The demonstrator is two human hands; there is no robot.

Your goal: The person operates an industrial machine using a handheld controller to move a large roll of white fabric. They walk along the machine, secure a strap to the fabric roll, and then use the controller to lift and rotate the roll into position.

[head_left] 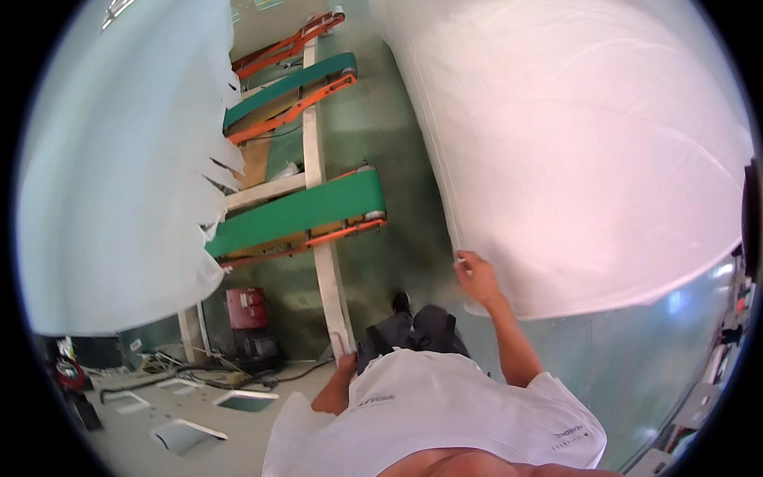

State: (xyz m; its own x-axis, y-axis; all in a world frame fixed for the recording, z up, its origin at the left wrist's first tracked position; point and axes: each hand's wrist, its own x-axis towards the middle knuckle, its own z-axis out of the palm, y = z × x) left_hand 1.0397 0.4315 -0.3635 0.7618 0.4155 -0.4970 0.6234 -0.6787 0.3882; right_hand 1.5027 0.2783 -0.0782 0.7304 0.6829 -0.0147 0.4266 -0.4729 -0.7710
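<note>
At 4 o'clock, the right hand (478,280) pinches the white sheet (572,159), seemingly soft, best gripped along its hem; left hand's (346,364) grip, I can't tell.

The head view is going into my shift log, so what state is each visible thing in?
Right hand: fingers bent at the right sheet's edge; grip unclear.
Left hand: at the pale beam's near end; grip unclear.
Right sheet: spread, lightly creased.
Left sheet: spread, edge jagged.
Nearest green belt: uncovered; motion unclear.
Red box: upright.
</note>
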